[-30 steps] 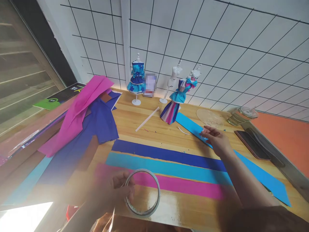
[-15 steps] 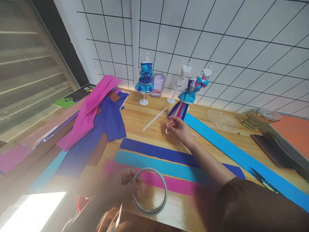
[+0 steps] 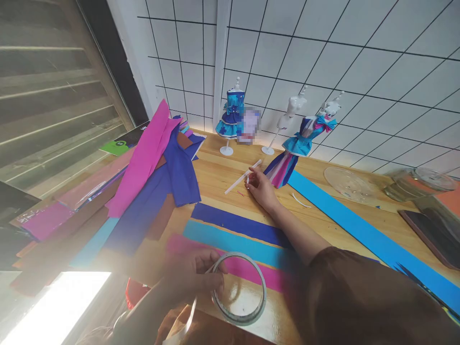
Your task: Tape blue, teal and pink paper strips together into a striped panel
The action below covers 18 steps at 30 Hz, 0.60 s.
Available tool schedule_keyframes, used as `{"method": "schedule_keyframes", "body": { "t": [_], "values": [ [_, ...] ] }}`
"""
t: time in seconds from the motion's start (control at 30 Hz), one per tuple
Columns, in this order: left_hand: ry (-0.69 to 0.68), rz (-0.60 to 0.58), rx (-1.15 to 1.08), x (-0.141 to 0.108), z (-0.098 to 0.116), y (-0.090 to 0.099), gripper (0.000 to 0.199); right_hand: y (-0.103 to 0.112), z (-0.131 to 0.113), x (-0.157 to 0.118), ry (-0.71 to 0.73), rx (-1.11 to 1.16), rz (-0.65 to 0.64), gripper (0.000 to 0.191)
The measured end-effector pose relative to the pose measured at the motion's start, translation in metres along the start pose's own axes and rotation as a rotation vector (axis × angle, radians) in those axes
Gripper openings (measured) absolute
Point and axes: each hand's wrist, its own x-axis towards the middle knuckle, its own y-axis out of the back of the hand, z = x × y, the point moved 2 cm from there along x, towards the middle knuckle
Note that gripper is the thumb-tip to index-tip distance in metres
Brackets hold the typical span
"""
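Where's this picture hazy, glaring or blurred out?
Head view: white glare at lower left, haze over the left hand; head view: a shine on the table near the tape roll; head view: a pixelated patch beside the blue dress.

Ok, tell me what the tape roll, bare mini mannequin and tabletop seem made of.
Tape roll: perhaps paper or plastic film; its thin pale rim looks smooth and dull.
Bare mini mannequin: likely hard plastic, smooth white with slight shine.
Tabletop: wood or laminate, apparently varnished, given grain and glare.
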Motion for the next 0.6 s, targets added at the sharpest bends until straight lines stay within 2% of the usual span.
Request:
{"method": "schedule_keyframes", "body": {
  "t": [0.27,0.6],
  "values": [
    [-0.017,-0.048,-0.021,-0.0001,-0.0002,0.0004,0.035,0.0051,0.0019,0.0002,0.098,-0.181,-0.042,0.06],
    [-0.041,-0.062,0.002,-0.0013,-0.0001,0.0013,0.031,0.0098,0.006,-0.0013,0.047,-0.203,0.014,0.058]
  ]
}}
